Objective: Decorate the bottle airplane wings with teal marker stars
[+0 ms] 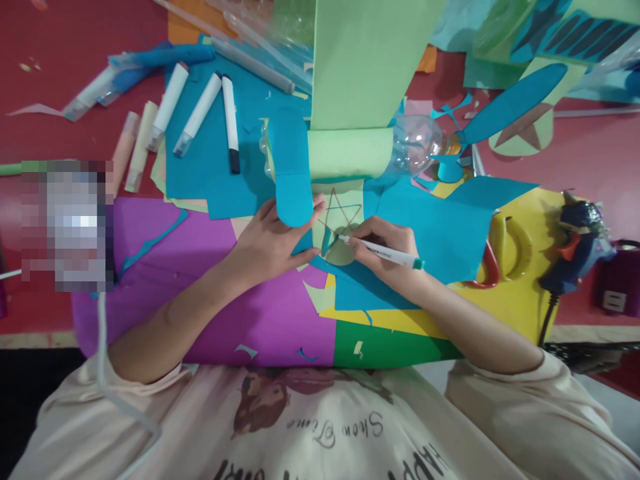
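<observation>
Our shirt [345, 420] lies below our right hand [389, 243], gripping a marker [387, 253], and spread left hand [267, 241], whose slipping could skew the star [345, 208].

Qty: 2 hands [270, 240], 1 held mkr [390, 252], min. 6 loose mkrs [231, 123], 1 btl [415, 143].

Markers [169, 103] and a drawn star [340, 217] are totally screaming craft table [90, 33]. Home or classroom, I'm not seeing which.
</observation>
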`<action>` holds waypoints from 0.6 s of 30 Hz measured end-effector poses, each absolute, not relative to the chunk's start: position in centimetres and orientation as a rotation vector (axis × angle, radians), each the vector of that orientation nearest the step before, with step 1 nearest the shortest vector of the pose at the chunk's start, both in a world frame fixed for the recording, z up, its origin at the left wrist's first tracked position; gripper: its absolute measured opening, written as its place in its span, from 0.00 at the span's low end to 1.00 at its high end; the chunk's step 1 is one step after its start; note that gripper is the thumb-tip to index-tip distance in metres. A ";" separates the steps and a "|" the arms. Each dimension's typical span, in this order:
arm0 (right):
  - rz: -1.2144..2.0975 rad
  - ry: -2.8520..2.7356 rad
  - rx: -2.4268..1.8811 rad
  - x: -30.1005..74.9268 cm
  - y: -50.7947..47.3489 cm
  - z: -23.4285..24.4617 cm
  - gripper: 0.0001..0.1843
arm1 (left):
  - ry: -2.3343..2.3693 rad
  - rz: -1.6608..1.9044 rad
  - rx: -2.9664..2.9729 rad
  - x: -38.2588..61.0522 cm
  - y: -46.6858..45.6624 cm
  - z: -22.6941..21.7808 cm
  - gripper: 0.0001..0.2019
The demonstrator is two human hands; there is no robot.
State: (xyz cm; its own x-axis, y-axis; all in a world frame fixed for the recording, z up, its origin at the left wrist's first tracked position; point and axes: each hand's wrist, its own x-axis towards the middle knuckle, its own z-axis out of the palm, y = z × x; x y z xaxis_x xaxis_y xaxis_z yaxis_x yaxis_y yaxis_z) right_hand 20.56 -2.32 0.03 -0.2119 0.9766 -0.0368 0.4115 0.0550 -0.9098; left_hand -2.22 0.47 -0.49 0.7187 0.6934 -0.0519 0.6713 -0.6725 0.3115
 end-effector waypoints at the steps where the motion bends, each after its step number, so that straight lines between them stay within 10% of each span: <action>1: 1.126 -1.706 -1.387 20.6 -2.3 0.0 0.12 | 1.069 0.105 2.622 -2.2 0.5 -0.5 0.31; 18: 1.229 -1.816 -1.250 20.7 -2.0 0.2 0.12 | 1.066 0.108 2.630 -2.2 0.5 -0.7 0.31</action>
State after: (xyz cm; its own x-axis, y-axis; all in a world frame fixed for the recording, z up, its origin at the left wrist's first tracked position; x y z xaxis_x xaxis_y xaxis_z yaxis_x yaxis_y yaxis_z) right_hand 20.75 -2.00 0.23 -0.3702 0.9287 -0.0213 0.3649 0.1243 -0.9227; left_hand -2.25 0.47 -0.68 0.7219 0.6907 -0.0428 0.6682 -0.6796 0.3027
